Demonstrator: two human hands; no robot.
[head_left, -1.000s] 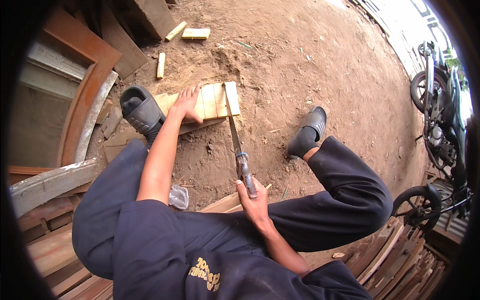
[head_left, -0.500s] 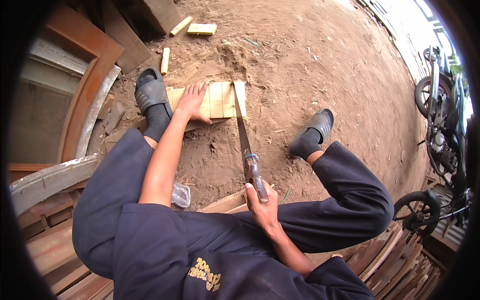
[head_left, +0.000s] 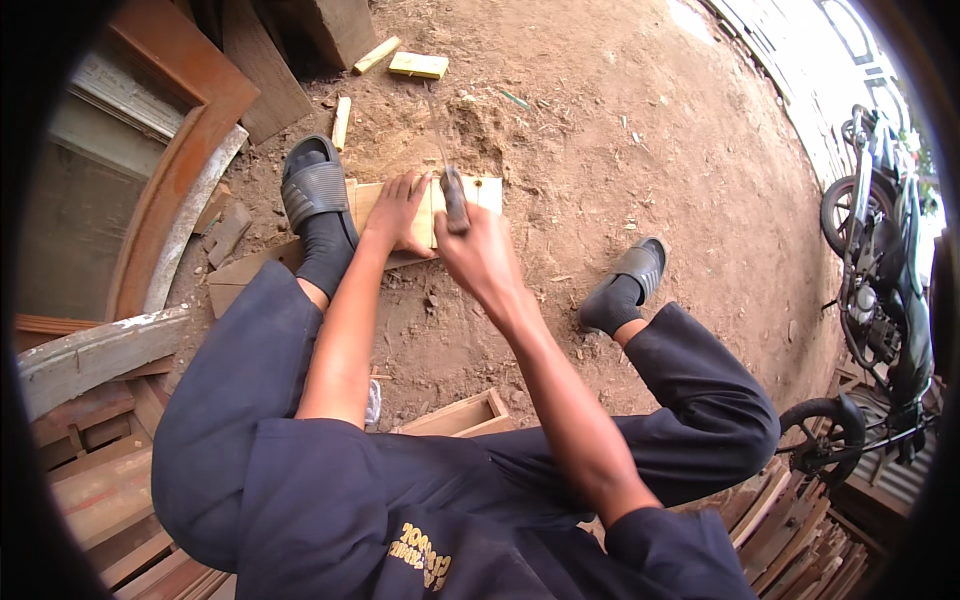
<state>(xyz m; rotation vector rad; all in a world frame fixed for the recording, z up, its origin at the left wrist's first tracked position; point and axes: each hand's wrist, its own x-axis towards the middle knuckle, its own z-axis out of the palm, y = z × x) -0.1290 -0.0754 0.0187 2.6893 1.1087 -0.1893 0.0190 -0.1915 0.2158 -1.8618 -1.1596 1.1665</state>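
Observation:
A pale wooden board (head_left: 488, 198) with crosswise lines lies on a wood support near the ground, beside my left foot. My left hand (head_left: 397, 213) grips it from above, fingers across its top and thumb by the near edge. My right hand (head_left: 478, 255) is closed round the worn handle (head_left: 454, 195) of a handsaw, over the board close to my left hand. The saw's thin blade (head_left: 440, 135) points away past the far edge, blurred and seen nearly edge-on. Where its teeth meet the wood, I cannot make out.
Wood offcuts (head_left: 418, 66) lie beyond the board. A framed wooden panel (head_left: 190, 150) and stacked timber (head_left: 95, 490) stand at left. A small wooden frame piece (head_left: 465, 415) is near my lap. A motorcycle (head_left: 880, 270) is at right; my sandalled feet (head_left: 640, 265) flank the work.
My right hand has pushed the saw forward, from near my lap to over the board, and the blade now reaches beyond its far edge. My left hand stays on the board.

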